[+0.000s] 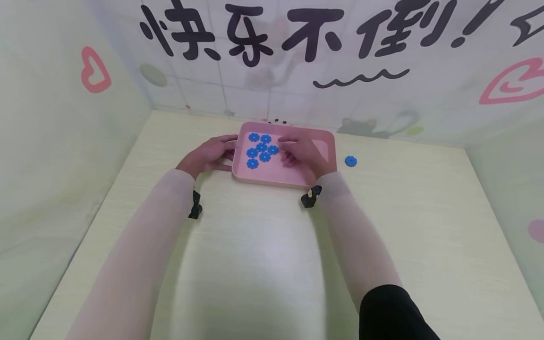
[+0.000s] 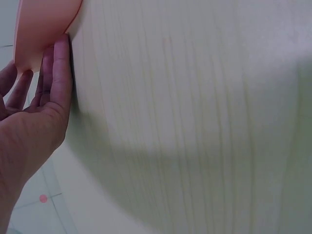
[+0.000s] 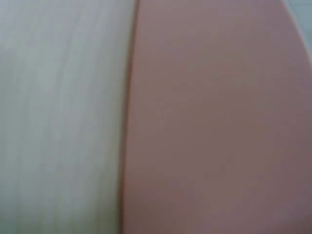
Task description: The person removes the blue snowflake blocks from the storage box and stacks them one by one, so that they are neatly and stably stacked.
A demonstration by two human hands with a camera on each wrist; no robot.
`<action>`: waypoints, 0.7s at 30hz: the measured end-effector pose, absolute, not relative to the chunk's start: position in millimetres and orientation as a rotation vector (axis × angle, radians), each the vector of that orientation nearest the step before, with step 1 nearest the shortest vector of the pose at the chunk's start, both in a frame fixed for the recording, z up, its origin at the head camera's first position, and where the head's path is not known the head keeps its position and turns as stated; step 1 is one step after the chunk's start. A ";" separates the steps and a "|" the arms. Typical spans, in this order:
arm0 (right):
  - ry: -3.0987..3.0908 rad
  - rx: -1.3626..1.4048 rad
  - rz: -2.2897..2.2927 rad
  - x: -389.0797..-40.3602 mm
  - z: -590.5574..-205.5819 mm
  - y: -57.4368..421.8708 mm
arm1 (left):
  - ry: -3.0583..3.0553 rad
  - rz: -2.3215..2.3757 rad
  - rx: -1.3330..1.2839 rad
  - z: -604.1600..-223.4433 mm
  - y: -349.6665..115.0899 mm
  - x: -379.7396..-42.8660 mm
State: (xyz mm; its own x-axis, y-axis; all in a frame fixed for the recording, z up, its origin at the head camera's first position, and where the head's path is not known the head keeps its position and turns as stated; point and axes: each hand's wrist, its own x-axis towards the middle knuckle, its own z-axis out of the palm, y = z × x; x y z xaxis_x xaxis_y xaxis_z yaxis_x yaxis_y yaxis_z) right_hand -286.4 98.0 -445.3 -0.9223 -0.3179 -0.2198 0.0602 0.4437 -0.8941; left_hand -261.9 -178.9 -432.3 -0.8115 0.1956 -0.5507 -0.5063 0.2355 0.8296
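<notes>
A shallow pink tray (image 1: 276,181) lies on the table near the back wall. In its left half are several blue flower-shaped pieces (image 1: 261,147), set close together. My left hand (image 1: 212,152) is at the tray's left end, its fairly straight fingers touching the outer wall; the left wrist view shows this hand (image 2: 41,102) against the pink side. Over the middle of the tray is my right hand (image 1: 303,153), index finger pointing left beside the pieces and other fingers bent. Its palm side is hidden, so anything held there cannot be made out. The right wrist view shows only tray (image 3: 214,117) and tabletop.
One more blue flower-shaped piece (image 1: 350,161) lies on the table, right of the tray. A pale wood-grain table (image 1: 255,255) spreads toward me. Printed wall sheets (image 1: 272,89) with dark lettering and hearts stand at the back and both sides.
</notes>
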 end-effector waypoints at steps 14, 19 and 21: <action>2.329 -0.133 -1.342 -281.4 -448.0 80.9 | 1.957 1.625 -0.275 -432.4 -180.1 -261.4; 2.373 -0.090 -1.289 -282.5 -450.7 78.5 | 1.965 1.618 -0.275 -432.2 -179.4 -261.5; 2.382 -0.073 -1.280 -283.3 -451.3 77.7 | 1.969 1.614 -0.277 -432.5 -179.2 -261.8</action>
State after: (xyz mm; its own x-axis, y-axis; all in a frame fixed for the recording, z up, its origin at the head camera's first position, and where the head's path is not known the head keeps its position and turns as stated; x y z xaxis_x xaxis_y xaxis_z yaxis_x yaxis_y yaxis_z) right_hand -283.3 77.7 -451.3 -0.9050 -0.2451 -0.3477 0.1546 0.5720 -0.8056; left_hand -261.8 -179.2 -432.5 -0.8144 0.1931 -0.5473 -0.4988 0.2494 0.8301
